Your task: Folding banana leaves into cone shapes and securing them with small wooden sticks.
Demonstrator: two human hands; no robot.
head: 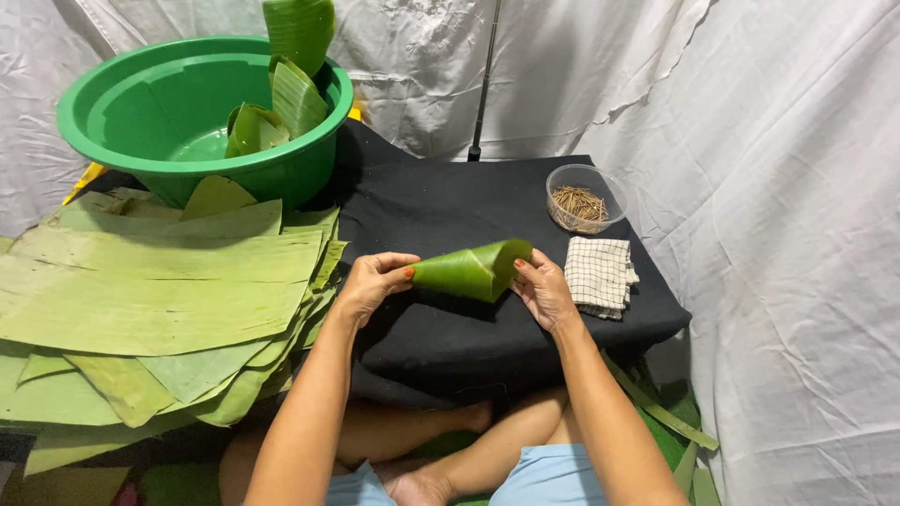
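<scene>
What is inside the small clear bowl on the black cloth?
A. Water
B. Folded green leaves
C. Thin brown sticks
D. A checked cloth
C: the small clear bowl holds a heap of thin brown sticks, while the checked cloth lies beside it on the black cloth.

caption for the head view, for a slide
Both hands, left and right, hold a rolled leaf cone above a black cloth.

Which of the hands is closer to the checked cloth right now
The right hand. It holds the wide end of the leaf cone, just beside the checked cloth. The left hand grips the cone's pointed tip, on the far side from the cloth.
</scene>
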